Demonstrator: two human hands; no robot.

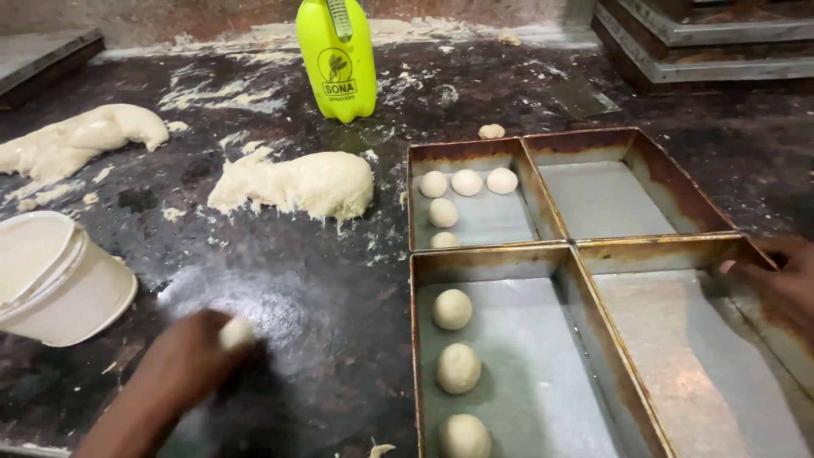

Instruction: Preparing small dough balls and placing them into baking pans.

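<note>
Flour-streaked dark surface (322,280): a dough ball (236,332) is cupped under the blurred left hand (191,360) near the front edge, beside four joined tins (566,242). The right hand (776,284) is laid on the near-right tin's rim, fingers loosely curled, nothing held. Dough balls are seen in both left tins. A dough lump (301,184) lies mid-surface.

1. The dark, flour-streaked worktop (322,288) carries everything.
2. A small dough ball (236,332) lies on it under the fingers of the left hand (191,360).
3. A white bucket (55,280) lies tipped to the left of those fingers.
4. Beyond them lie a dough lump (297,182), a second dough mass (76,140) and a yellow sprayer bottle (337,59).
5. Four rusty baking tins (560,229) sit to their right; the right hand (776,284) fingers touch the nearest right tin's rim.
</note>
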